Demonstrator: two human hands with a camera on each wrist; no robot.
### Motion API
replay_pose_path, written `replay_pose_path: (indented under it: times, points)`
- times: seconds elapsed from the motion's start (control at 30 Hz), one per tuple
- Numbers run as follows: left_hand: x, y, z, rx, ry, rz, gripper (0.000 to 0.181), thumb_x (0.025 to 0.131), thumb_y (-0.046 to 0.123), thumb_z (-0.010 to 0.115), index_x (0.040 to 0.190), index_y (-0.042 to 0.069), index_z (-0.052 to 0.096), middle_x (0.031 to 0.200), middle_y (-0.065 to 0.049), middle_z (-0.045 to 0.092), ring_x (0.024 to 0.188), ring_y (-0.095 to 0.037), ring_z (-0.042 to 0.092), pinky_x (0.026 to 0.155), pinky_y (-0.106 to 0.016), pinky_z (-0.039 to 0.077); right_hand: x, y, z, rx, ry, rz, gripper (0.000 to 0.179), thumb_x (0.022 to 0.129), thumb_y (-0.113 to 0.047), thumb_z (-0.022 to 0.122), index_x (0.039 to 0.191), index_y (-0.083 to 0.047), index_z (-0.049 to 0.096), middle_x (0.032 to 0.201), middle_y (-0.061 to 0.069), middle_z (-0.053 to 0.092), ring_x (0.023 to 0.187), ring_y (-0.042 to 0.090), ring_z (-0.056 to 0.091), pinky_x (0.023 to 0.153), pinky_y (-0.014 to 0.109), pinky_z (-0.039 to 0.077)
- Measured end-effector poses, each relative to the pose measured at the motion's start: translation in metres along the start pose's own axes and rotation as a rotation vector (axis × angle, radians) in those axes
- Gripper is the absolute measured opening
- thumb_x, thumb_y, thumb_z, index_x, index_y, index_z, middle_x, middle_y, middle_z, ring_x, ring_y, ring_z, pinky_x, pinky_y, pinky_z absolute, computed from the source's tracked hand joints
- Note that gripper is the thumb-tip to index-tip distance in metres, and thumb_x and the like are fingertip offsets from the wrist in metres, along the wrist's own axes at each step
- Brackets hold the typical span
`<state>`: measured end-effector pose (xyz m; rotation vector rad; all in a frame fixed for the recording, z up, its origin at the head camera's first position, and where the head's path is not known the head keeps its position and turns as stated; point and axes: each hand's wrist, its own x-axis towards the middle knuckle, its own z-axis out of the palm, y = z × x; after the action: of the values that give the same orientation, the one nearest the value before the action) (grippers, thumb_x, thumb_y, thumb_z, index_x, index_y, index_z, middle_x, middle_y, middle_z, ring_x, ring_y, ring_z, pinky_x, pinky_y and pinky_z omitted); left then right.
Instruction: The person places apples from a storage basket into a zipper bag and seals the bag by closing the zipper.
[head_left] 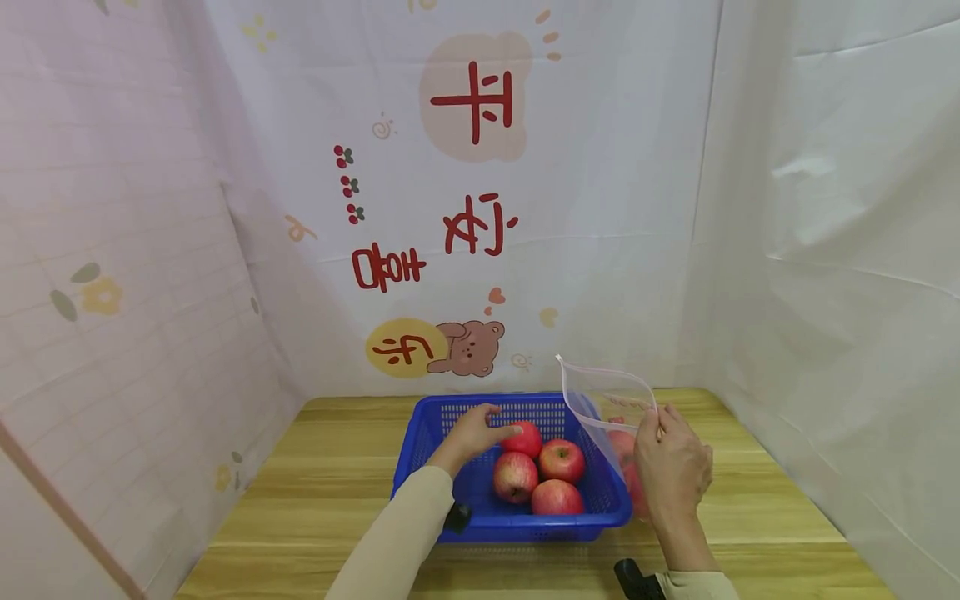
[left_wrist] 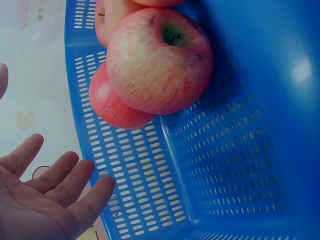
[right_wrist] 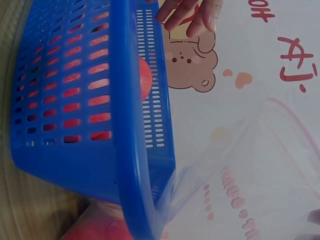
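Observation:
My left hand point(head_left: 471, 435) is over the left back part of a blue plastic basket point(head_left: 525, 522), its thumb near the rearmost apple point(head_left: 522, 438). The left wrist view has the left hand's fingers point(left_wrist: 75, 177) spread and relaxed, holding nothing, apart from the large red apple point(left_wrist: 160, 65). Several red apples lie bunched in the basket's right half. At the basket's right side my right hand point(head_left: 675, 467) grips the rim of a clear zip bag point(head_left: 581, 396). The bag's mouth gapes, and red apples point(head_left: 622, 447) show low inside it, partly hidden by the hand.
The basket stands on a wood-grain table point(head_left: 330, 475). Behind it hangs a white printed cloth point(head_left: 615, 208) with a bear and red characters. More cloth walls enclose the left and right sides. Dark wrist straps point(head_left: 636, 579) show near both sleeves.

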<state>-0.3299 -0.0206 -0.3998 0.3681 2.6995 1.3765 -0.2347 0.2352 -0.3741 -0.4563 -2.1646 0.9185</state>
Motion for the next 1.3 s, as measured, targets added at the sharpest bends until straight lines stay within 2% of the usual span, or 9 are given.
replay_pose_path:
  times: [0.13,0.27,0.47,0.67,0.87,1.0,1.13,1.3]
  points:
    - [-0.002,0.001,-0.002,0.007,-0.021,0.007,0.066,0.088,0.041,0.074,0.137,0.002,0.054,0.136,-0.024,0.053,0.125,-0.040,0.050,0.101,-0.057,0.043,0.000,0.000,-0.001,0.003,-0.007,0.006,0.042,0.103,-0.030,0.043,0.120,-0.004,0.071,0.135,0.016,0.059,0.122,0.047,0.053,0.107,0.070,0.022]
    - [0.003,0.001,-0.007,0.031,-0.064,0.028,0.068,0.087,0.042,0.074,0.139,0.005,0.053,0.136,-0.023,0.053,0.124,-0.040,0.051,0.101,-0.056,0.043,-0.001,0.001,-0.002,0.008,-0.010,0.011,0.042,0.103,-0.031,0.043,0.119,-0.004,0.071,0.135,0.015,0.059,0.122,0.048,0.053,0.107,0.069,0.023]
    - [0.022,-0.005,-0.013,0.051,-0.157,0.096,0.074,0.085,0.043,0.076,0.144,0.009,0.049,0.142,-0.020,0.050,0.131,-0.039,0.046,0.105,-0.055,0.040,0.000,0.002,-0.001,0.015,0.025,-0.002,0.040,0.101,-0.029,0.045,0.114,-0.005,0.074,0.132,0.015,0.061,0.119,0.049,0.055,0.104,0.067,0.027]
    - [0.035,-0.018,-0.013,0.059,-0.227,0.154,0.074,0.084,0.042,0.078,0.145,0.012,0.048,0.145,-0.016,0.050,0.135,-0.034,0.044,0.108,-0.054,0.037,0.000,0.002,-0.002,0.027,0.029,-0.005,0.037,0.101,-0.028,0.047,0.115,-0.006,0.074,0.132,0.017,0.061,0.119,0.049,0.055,0.105,0.070,0.023]
    - [0.033,-0.039,-0.007,0.034,-0.273,0.130,0.072,0.083,0.038,0.080,0.144,0.014,0.051,0.142,-0.013,0.053,0.134,-0.034,0.045,0.106,-0.056,0.038,-0.003,0.003,0.000,0.030,0.016,-0.008,0.038,0.101,-0.028,0.047,0.115,-0.006,0.074,0.132,0.016,0.061,0.121,0.047,0.055,0.106,0.070,0.022]
    - [0.032,-0.051,-0.005,0.029,-0.285,0.170,0.070,0.083,0.036,0.081,0.141,0.009,0.053,0.138,-0.017,0.055,0.131,-0.036,0.048,0.105,-0.055,0.040,-0.004,0.003,0.001,0.026,0.019,-0.015,0.038,0.101,-0.028,0.046,0.115,-0.005,0.074,0.131,0.017,0.061,0.121,0.045,0.055,0.106,0.071,0.022]
    - [0.033,-0.058,-0.005,0.014,-0.291,0.184,0.068,0.083,0.035,0.081,0.138,0.005,0.054,0.133,-0.019,0.058,0.126,-0.037,0.051,0.102,-0.053,0.043,-0.003,0.003,0.002,0.024,0.027,-0.018,0.038,0.101,-0.028,0.047,0.114,-0.004,0.074,0.131,0.017,0.061,0.121,0.045,0.056,0.106,0.071,0.023]
    - [0.035,-0.061,-0.005,0.005,-0.318,0.170,0.066,0.083,0.033,0.081,0.136,0.004,0.055,0.131,-0.019,0.058,0.125,-0.039,0.052,0.102,-0.053,0.043,-0.003,0.004,0.002,0.021,0.038,-0.017,0.038,0.102,-0.028,0.048,0.114,-0.004,0.073,0.131,0.017,0.061,0.121,0.044,0.056,0.105,0.071,0.023]
